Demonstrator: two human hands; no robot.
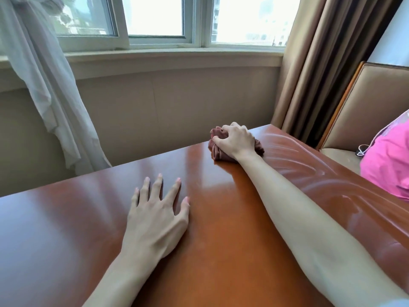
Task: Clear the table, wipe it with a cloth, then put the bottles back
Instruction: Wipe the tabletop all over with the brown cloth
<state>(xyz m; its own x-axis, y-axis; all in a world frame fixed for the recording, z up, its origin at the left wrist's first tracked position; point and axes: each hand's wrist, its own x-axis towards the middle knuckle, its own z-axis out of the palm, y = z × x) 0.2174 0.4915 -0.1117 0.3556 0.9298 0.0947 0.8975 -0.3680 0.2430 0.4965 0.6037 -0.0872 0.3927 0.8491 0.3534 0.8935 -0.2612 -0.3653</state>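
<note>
- The right hand point(238, 140) is way out at the far right corner of the table point(66, 218), fingers and thumb curled over a bunched-up reddish-brown cloth point(218, 151), which it's holding down on the wood.
- The cloth sits right by the table's far edge, close to that corner, and touches the surface.
- The left hand point(155, 218) lies flat on the tabletop around the middle, fingers straight and spread wide, holding nothing.
- Wet curved streaks point(327, 173) show along the table's right edge, running from near the cloth back toward the near side.
- Off the right edge there's a tan padded chair point(365, 111) with something bright pink point(389, 165) lying on the seat; can't tell what it is.
- Behind the far edge: a window point(155, 18) with a sheer white curtain point(44, 85) on the left and a brown drape point(321, 63) on the right.
</note>
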